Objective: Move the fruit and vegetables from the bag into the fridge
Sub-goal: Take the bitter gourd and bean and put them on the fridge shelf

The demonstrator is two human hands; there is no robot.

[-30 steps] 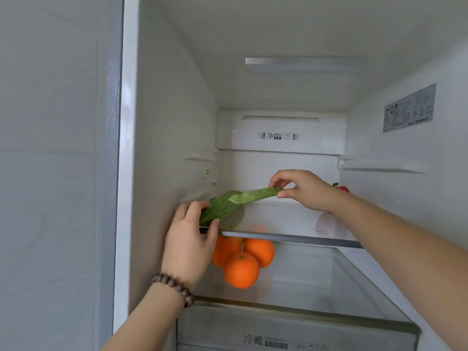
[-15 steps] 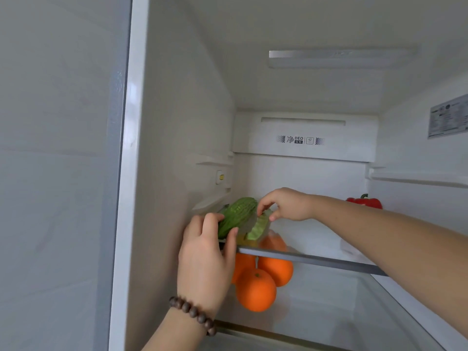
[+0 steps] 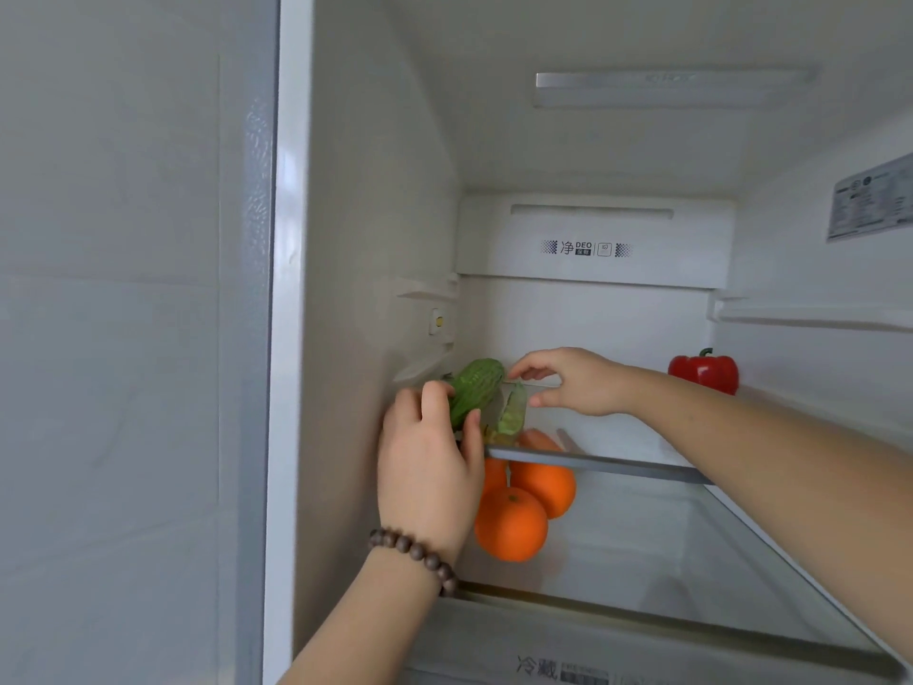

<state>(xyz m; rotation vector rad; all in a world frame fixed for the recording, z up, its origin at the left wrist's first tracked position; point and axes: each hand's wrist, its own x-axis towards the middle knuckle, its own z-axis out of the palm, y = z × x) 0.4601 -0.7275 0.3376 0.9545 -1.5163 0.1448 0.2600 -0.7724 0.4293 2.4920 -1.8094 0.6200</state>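
Observation:
A green ridged vegetable (image 3: 477,388) lies at the left end of the glass fridge shelf (image 3: 617,464), and my left hand (image 3: 427,467) grips its near end. A paler green leafy piece (image 3: 513,412) hangs beside it at the shelf edge. My right hand (image 3: 575,380) hovers just right of the vegetable with fingers apart, holding nothing. A red bell pepper (image 3: 704,370) stands on the same shelf at the back right. Three oranges (image 3: 514,524) sit below the shelf on the left. The bag is out of view.
The fridge's left inner wall (image 3: 375,269) is close beside my left hand. A drawer front with printed characters (image 3: 558,669) runs along the bottom. A shelf rail (image 3: 810,313) juts from the right wall, and a label (image 3: 869,200) is stuck above it.
My right hand has let go of the leafy piece, which has dropped from stretched out to hanging at the shelf edge. The view has shifted left, showing the whole red pepper.

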